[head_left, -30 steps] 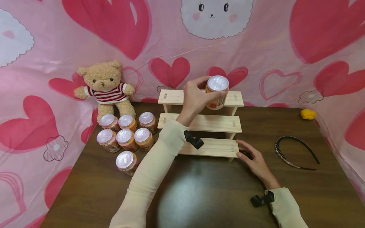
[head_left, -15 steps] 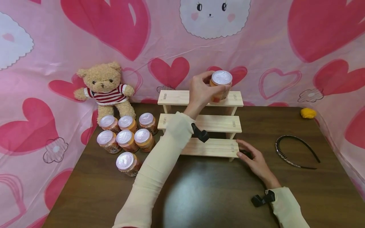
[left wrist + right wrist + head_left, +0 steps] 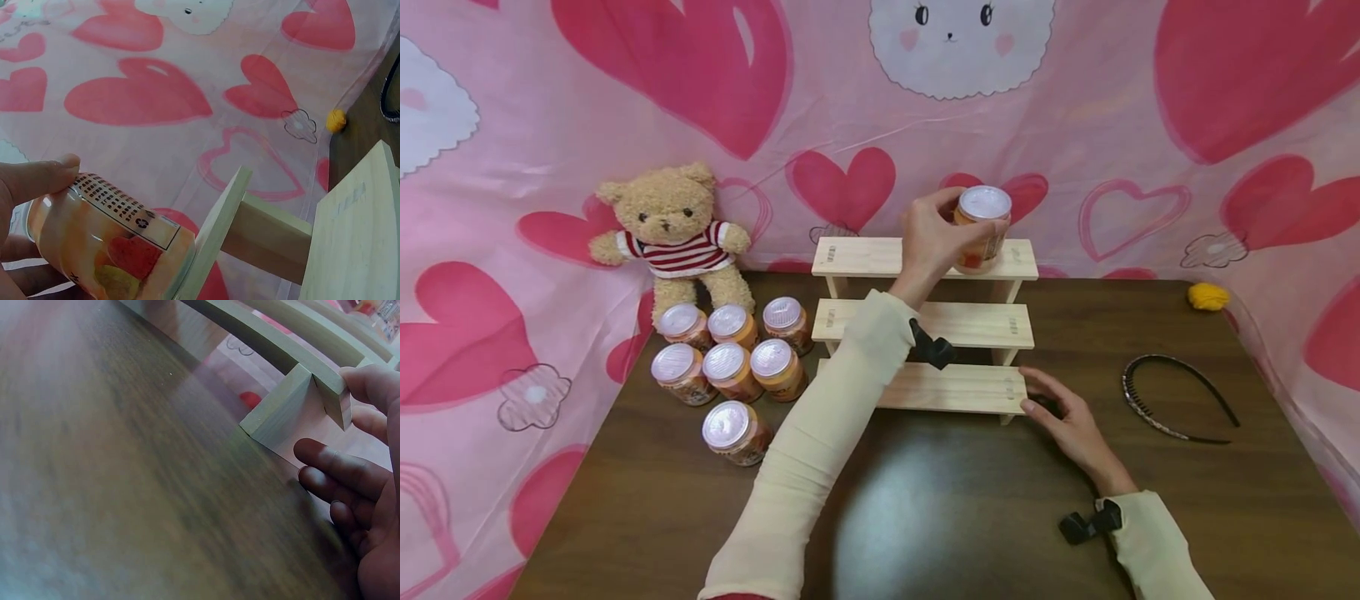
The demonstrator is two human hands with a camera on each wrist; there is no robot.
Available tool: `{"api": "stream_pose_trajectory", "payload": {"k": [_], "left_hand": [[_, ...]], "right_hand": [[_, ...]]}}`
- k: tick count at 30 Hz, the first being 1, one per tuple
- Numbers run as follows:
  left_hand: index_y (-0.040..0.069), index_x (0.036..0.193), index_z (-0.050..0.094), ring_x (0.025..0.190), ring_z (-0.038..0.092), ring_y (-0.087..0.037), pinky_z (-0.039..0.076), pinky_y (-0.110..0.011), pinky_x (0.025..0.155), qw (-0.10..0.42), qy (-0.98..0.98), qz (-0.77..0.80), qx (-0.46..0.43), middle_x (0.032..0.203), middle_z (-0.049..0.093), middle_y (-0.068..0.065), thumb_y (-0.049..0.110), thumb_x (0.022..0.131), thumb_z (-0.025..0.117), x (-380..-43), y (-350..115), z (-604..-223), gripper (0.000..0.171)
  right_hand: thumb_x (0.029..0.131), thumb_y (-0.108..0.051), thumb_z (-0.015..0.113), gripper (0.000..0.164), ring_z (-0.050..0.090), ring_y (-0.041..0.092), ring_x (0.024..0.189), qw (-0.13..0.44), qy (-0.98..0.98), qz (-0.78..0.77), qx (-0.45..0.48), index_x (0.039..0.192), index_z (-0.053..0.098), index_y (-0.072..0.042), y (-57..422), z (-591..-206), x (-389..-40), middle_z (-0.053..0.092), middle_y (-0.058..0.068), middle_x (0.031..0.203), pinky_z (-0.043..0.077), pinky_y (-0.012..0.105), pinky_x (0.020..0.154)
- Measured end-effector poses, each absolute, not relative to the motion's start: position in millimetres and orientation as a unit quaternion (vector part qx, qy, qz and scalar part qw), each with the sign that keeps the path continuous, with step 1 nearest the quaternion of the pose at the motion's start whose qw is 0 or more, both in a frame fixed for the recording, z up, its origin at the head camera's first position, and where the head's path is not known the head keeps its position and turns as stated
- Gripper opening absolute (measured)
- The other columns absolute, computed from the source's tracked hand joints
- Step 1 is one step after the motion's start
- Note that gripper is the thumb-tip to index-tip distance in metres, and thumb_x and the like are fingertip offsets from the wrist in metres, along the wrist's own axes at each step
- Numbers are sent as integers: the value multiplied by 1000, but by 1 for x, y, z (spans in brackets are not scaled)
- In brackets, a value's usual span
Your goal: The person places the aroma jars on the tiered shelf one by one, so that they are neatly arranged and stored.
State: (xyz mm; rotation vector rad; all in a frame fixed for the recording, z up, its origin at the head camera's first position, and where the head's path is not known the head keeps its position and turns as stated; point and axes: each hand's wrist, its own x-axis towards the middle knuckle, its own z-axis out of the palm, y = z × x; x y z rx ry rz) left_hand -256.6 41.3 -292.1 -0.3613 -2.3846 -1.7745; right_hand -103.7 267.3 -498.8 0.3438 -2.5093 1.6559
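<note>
My left hand [image 3: 934, 237] grips a jar [image 3: 983, 250] with a clear ridged lid and orange label around its side, at the right part of the top tier of a three-tier wooden stand [image 3: 962, 323]. In the left wrist view the jar [image 3: 140, 234] shows printed text and red fruit on its label, and its base meets the board. My right hand [image 3: 1070, 421] holds the right end of the lowest board between thumb and forefinger. Its other fingers are loosely bent beneath, seen in the right wrist view beside the board's end [image 3: 334, 403].
Several like jars [image 3: 727, 367] stand grouped on the brown table [image 3: 925, 508] left of the stand. Behind them a teddy bear [image 3: 673, 225] leans on the pink heart-printed cloth [image 3: 850, 100]. At right lie a black headband [image 3: 1180, 398] and a yellow bundle [image 3: 1207, 296].
My left hand has carried the jar slightly right and back onto the top tier, then stayed there over the last half second. My right hand has kept its place on the lowest board.
</note>
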Motion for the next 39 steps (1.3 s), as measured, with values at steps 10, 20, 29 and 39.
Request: {"api": "stream_pose_trajectory", "payload": {"k": [10,20,29,39], "left_hand": [[13,133,61,102,63,-13,53,-17,86,66,-812,-567,-122,124,69,-3,33,76,88,-256,38,-294,67],[13,136,59,108,67,-19,55,-27,94,85,-825,-545,-124,127,69,-6,32,78,86,-248,30,-300,67],[9,136,60,116,65,-25,56,-36,94,114,-816,-551,-131,128,69,-10,29,76,88,-239,19,-305,69],[17,136,60,120,62,-19,55,-35,93,119,-824,-542,-118,128,69,-5,32,75,88,-225,3,-312,69]], "right_hand": [[96,-2,62,46,58,-13,107,59,-832,540,112,141,54,-5,267,-499,-104,60,-35,116,40,8,90],[96,-1,62,46,57,-14,107,63,-832,539,112,141,54,-4,267,-500,-104,60,-35,118,39,7,90],[95,1,62,46,59,-13,107,67,-828,544,118,140,55,-3,267,-500,-104,61,-34,116,40,7,89],[95,1,62,46,58,-13,106,64,-829,543,117,141,54,-3,267,-500,-105,61,-34,114,40,8,89]]}}
